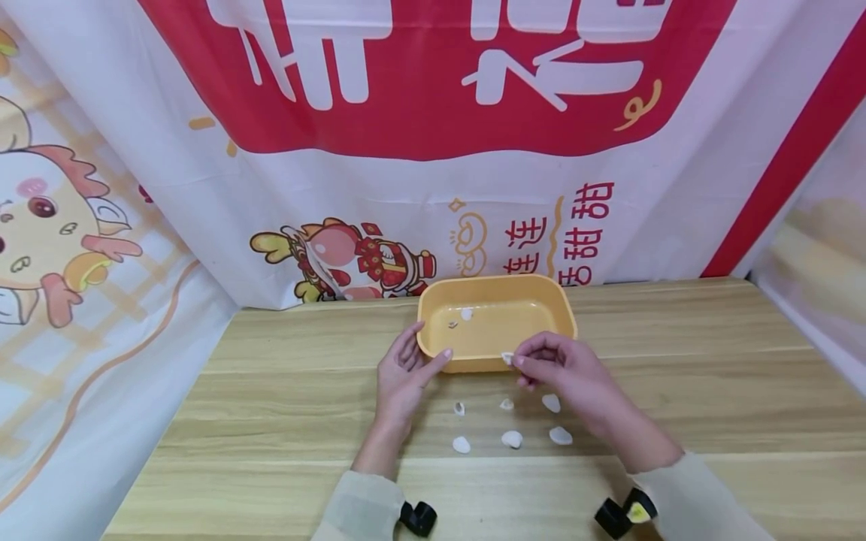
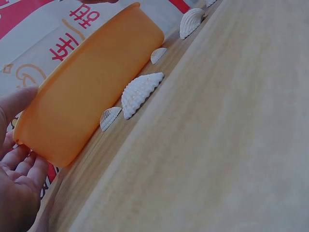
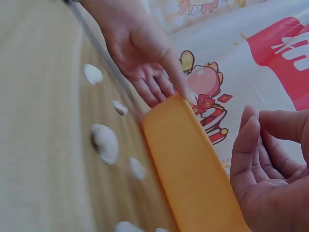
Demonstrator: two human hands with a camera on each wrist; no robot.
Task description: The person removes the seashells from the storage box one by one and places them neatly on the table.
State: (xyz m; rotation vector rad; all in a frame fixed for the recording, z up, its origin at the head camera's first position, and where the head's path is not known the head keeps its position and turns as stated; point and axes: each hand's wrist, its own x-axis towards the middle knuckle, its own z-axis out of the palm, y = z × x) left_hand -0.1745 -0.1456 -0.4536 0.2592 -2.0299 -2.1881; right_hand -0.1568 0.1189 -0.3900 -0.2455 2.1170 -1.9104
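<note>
A yellow-orange plastic basin stands at the back of the wooden table. My left hand grips its left end, thumb over the rim and fingers against the outside. At the front rim, my right hand pinches a small white seashell between thumb and fingertips. In the right wrist view the fingers hide that shell. Inside the basin lie a white shell and a smaller, darker-marked piece. Several white seashells lie in two rows before the basin, among them a ribbed one and a rounded one.
Behind the basin hangs a white cloth with red print and cartoon figures, close to the table's back edge. Another printed cloth borders the left side. Wood-grain tabletop extends to both sides of the basin.
</note>
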